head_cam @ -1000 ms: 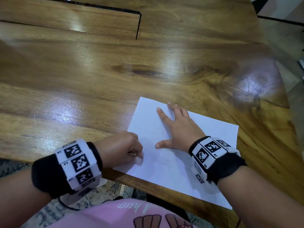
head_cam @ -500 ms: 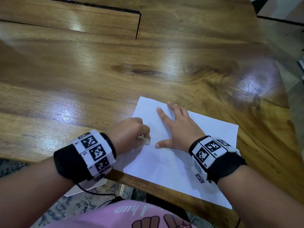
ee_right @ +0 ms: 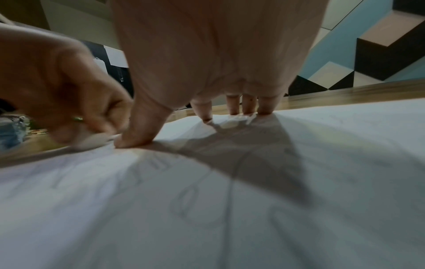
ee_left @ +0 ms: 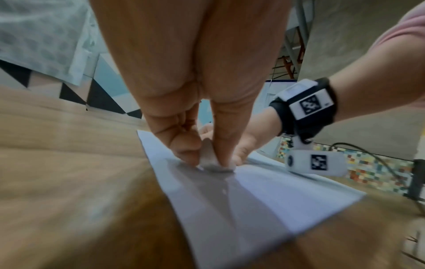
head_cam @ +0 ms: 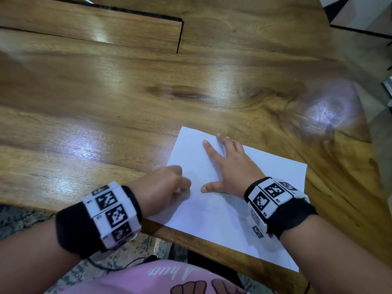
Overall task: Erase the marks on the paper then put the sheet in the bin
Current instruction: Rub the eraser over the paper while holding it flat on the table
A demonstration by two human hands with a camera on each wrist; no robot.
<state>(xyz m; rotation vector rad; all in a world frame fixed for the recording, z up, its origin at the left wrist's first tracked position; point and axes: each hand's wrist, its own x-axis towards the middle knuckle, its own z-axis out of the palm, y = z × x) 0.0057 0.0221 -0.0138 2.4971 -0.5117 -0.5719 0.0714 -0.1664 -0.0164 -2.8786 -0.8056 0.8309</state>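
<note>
One white sheet of paper (head_cam: pixel 222 213) lies at the wooden surface's (head_cam: pixel 127 102) near edge, its faint pencil marks (ee_right: pixel 184 202) unreadable; left hand (head_cam: pixel 163 187) pinches a white eraser (ee_left: pixel 210 160) onto it, while right hand (head_cam: pixel 231 168) presses it, fingers (ee_right: pixel 203 109) spread flat

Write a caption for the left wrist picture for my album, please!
Left hand pinches an eraser against the paper, right hand beside it.
</note>
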